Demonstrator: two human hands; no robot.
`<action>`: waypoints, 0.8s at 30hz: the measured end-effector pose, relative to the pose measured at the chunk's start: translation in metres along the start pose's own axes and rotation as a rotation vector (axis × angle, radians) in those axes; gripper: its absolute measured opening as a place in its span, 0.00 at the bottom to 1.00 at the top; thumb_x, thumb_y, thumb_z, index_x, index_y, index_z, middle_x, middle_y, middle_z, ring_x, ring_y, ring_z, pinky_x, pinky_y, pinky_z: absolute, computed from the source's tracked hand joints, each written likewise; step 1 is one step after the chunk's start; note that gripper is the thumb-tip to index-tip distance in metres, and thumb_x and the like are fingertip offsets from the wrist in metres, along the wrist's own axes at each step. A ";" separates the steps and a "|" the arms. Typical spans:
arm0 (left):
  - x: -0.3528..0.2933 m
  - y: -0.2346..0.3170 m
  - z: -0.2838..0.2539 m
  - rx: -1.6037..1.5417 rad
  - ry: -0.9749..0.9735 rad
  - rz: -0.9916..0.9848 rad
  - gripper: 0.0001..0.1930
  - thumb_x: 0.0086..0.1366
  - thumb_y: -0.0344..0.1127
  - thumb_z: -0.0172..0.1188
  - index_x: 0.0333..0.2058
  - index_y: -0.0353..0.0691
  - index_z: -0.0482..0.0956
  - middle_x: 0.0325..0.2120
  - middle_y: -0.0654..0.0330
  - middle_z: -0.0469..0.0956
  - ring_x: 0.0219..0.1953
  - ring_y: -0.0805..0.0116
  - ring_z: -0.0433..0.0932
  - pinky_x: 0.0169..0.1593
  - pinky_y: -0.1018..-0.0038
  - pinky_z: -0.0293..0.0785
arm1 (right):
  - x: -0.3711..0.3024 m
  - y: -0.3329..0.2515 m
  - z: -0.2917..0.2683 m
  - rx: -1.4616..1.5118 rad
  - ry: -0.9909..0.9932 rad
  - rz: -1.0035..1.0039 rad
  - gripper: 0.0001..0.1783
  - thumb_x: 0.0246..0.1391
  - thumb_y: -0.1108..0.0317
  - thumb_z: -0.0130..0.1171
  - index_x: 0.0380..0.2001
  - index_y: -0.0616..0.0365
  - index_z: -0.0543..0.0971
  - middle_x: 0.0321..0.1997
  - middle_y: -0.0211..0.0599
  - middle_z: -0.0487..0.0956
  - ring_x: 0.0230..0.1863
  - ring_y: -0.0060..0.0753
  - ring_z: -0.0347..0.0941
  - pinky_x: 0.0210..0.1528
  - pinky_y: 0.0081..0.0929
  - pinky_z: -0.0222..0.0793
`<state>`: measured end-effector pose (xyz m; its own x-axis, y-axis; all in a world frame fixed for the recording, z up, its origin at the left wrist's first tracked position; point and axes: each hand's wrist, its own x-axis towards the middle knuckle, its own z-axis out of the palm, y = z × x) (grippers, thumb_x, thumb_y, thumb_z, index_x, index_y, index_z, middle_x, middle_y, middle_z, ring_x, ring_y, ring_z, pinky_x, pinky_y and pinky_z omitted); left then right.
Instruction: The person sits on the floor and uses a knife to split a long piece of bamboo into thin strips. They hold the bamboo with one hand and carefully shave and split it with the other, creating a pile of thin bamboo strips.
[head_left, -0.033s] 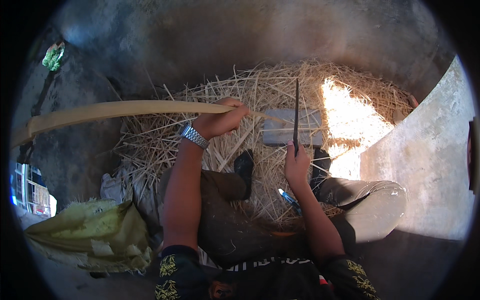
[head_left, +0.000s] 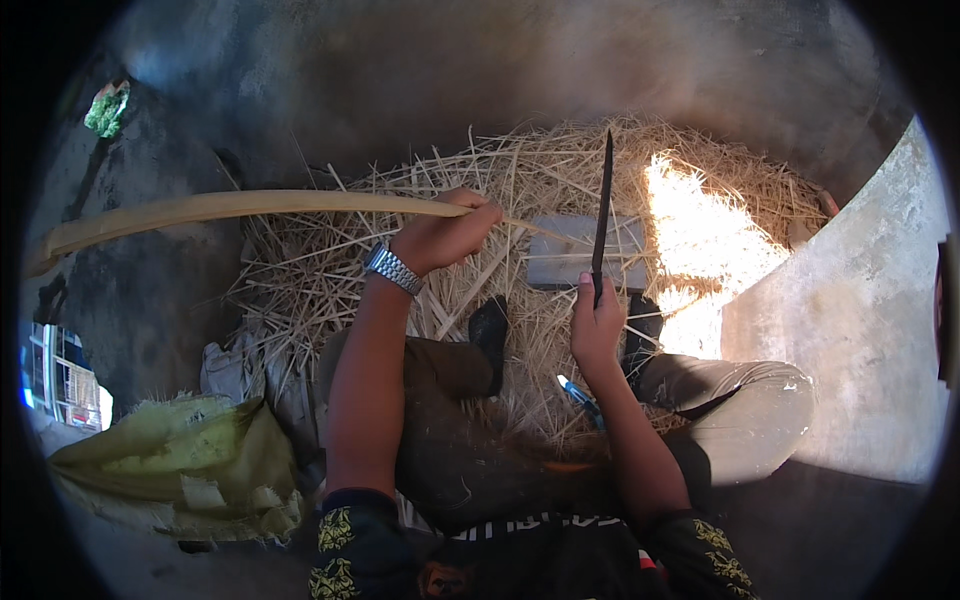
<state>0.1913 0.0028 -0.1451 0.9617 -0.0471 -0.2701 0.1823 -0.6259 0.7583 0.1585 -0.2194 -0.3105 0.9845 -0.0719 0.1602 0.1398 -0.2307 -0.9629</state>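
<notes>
A long pale strip that looks like split bamboo (head_left: 270,203) stretches from the far left to my left hand (head_left: 448,232). The fingers of that hand are wrapped round it near its right end, and a thin tail of it runs on to the right. My right hand (head_left: 597,325) grips a knife (head_left: 604,210) by its lower end, with the long dark blade pointing up and away from me. The blade stands in front of a grey flat block (head_left: 560,258), to the right of my left hand. In this view I cannot tell whether the blade touches the strip's thin tail.
Pale shavings and thin strips (head_left: 540,180) lie heaped around the block and between my feet. A blue and white object (head_left: 580,400) lies beside my right forearm. A yellow-green sack (head_left: 190,465) is at the lower left. Walls (head_left: 850,330) close in ahead and right.
The knife's tip has swung a little up and to the right. My left hand has shifted very slightly right with the strip, whose left part sits a bit higher.
</notes>
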 end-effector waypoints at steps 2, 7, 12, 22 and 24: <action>0.001 0.008 0.008 0.040 0.099 -0.011 0.19 0.69 0.45 0.52 0.30 0.32 0.79 0.13 0.66 0.70 0.16 0.77 0.70 0.24 0.73 0.70 | -0.004 -0.019 -0.002 0.109 0.072 -0.072 0.16 0.69 0.62 0.48 0.30 0.64 0.72 0.17 0.40 0.69 0.20 0.37 0.68 0.27 0.35 0.63; 0.007 0.009 0.010 0.073 0.111 0.078 0.22 0.68 0.48 0.50 0.24 0.35 0.77 0.11 0.64 0.70 0.14 0.76 0.69 0.22 0.72 0.69 | -0.010 0.032 0.019 -0.304 -0.210 0.109 0.25 0.69 0.52 0.45 0.29 0.66 0.72 0.22 0.53 0.76 0.27 0.64 0.74 0.33 0.49 0.66; 0.001 0.001 0.001 0.076 0.181 -0.046 0.24 0.69 0.51 0.47 0.20 0.37 0.73 0.12 0.64 0.70 0.14 0.74 0.69 0.22 0.72 0.69 | 0.002 -0.005 0.000 -0.016 -0.094 0.106 0.25 0.68 0.51 0.47 0.29 0.65 0.72 0.18 0.42 0.73 0.22 0.41 0.73 0.28 0.37 0.66; -0.008 -0.001 0.000 0.372 0.178 0.241 0.22 0.69 0.49 0.52 0.24 0.35 0.76 0.16 0.64 0.72 0.19 0.73 0.69 0.28 0.70 0.67 | 0.007 0.044 0.010 -0.083 -0.288 0.062 0.22 0.65 0.51 0.55 0.26 0.59 0.73 0.13 0.25 0.65 0.13 0.19 0.62 0.16 0.27 0.56; -0.009 0.009 -0.006 0.457 0.226 0.220 0.21 0.69 0.48 0.57 0.25 0.36 0.77 0.17 0.65 0.73 0.20 0.75 0.69 0.28 0.72 0.67 | 0.011 0.036 0.008 -0.045 -0.255 0.131 0.23 0.64 0.51 0.54 0.28 0.64 0.75 0.16 0.40 0.70 0.18 0.34 0.68 0.24 0.34 0.61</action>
<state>0.1858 0.0019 -0.1323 0.9962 -0.0786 0.0381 -0.0873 -0.8967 0.4340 0.1751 -0.2212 -0.3448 0.9895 0.1416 -0.0303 0.0105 -0.2785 -0.9604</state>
